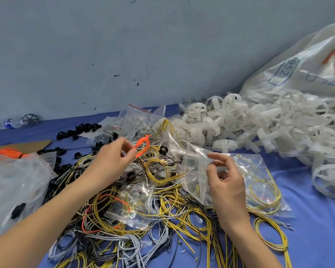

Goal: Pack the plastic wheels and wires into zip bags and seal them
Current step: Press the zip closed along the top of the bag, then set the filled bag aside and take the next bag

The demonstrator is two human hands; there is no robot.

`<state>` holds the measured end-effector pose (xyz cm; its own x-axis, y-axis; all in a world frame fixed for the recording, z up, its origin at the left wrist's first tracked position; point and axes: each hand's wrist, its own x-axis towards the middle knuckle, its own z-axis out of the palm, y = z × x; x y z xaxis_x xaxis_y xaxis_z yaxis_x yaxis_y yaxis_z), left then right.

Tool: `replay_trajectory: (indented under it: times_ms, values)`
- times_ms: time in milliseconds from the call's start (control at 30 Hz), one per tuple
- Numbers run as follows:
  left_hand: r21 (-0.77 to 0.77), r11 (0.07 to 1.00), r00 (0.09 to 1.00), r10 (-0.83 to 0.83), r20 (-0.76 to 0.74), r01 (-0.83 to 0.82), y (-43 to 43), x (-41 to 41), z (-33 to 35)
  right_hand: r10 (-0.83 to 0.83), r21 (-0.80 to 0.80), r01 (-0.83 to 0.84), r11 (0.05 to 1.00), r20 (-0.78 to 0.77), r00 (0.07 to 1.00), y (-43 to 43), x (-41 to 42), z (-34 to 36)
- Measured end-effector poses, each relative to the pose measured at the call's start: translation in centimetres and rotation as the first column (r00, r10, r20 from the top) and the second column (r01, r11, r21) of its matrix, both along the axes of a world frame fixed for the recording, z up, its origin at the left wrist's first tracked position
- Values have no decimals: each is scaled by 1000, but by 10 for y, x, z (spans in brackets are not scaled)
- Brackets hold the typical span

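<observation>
Orange loop [142,147] pinched by left hand [112,159], zip bag [193,167] by right hand [226,182].

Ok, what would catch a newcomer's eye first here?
The tangle of yellow, grey and black wires in the middle, and the heap of white plastic wheels spilling from a sack at right. Above it, the left hand pinches an orange loop; the right hand holds a clear zip bag.

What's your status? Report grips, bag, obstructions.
Status: left grip pinches orange wire loop; right grip holds clear zip bag. Loop not yet in bag. Loose wire pile beneath, nothing blocking.
</observation>
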<state>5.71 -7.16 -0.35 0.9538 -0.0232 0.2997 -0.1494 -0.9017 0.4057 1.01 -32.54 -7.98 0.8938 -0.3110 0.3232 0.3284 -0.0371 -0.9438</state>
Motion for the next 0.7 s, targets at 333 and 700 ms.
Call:
replay_trajectory:
  times_ms: [333, 700]
  values:
    - [-435, 891, 951, -237, -200, 130, -51, -49, 33, -92, -221, 121, 968, 139, 986, 9, -9, 4]
    - [-694, 718, 800, -447, -399, 55, -126, -23, -4, -134, -466, 330, 821, 404, 905, 20, -21, 4]
